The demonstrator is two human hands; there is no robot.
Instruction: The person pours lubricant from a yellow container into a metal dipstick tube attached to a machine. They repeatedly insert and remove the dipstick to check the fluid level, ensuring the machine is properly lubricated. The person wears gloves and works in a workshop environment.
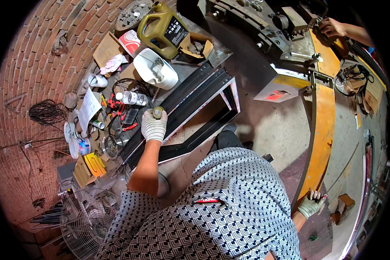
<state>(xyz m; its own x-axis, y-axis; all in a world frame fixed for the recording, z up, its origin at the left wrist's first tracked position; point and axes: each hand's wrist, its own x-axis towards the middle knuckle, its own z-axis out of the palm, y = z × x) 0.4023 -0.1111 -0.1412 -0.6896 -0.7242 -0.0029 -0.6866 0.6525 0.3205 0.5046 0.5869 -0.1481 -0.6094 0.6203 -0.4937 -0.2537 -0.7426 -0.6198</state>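
My left hand (pixel 154 127), in a pale striped knit glove, is closed round a small round olive-brown thing (pixel 157 112) with a lighter top; its kind is not clear. That hand is over the edge of a black metal frame (pixel 177 149), which leans at the bench and has a rectangular opening. A clear plastic bottle (pixel 133 98) lies just beyond the fingers. At the lower right, my right hand (pixel 310 205), gloved too, is beside an orange beam (pixel 320 138). Its fingers are curled on a thin red-tipped stick (pixel 323 197), small in view.
On the cluttered bench are a white tub (pixel 155 69), an olive jug (pixel 162 30), a red tool (pixel 114 104) and a paper sheet (pixel 89 108). A wire-guarded fan (pixel 89 221) stands near left. Another person's hand (pixel 332 28) touches machinery at far right.
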